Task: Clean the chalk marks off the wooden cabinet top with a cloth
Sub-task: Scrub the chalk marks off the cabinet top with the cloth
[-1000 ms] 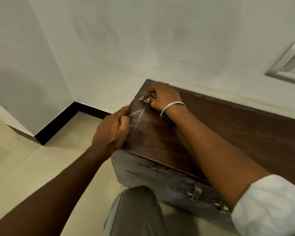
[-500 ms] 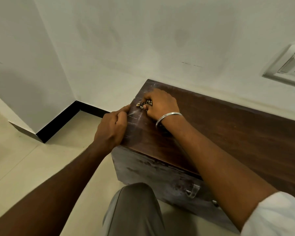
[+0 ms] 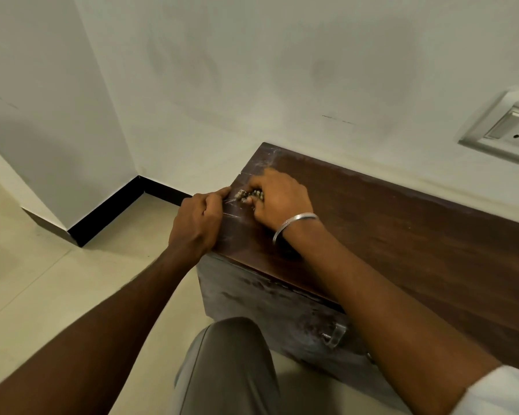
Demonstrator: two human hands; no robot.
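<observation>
So the right hand [image 3: 280, 199] has slid back toward the person along the left end of the cabinet top [image 3: 402, 235]. A second ago it was up by the far corner at 12 o'clock, now it's roughly halfway down that edge. It's got the cloth [image 3: 249, 195] bunched up under curled fingers and pressed onto the wood, with just a patterned bit poking out at 9 o'clock of the hand. That bit now nearly touches the left hand [image 3: 197, 224], where before there was a clear gap. With the right hand lower, some faint white smears show near the far corner that it was covering earlier.

The chalk marks [image 3: 233, 209], thin white streaks, sit at about 7 o'clock of the cloth, between the two hands, and look pretty much the same as before. The left hand hasn't really budged: fingers curled tight, gripping the left edge of the top.

There's a silver bracelet [image 3: 294, 223] on the right wrist. The wall socket [image 3: 504, 130] is at 2 o'clock in the view. A grey knee [image 3: 228, 354] is at 6 o'clock, near the cabinet's metal handle [image 3: 334, 336].
</observation>
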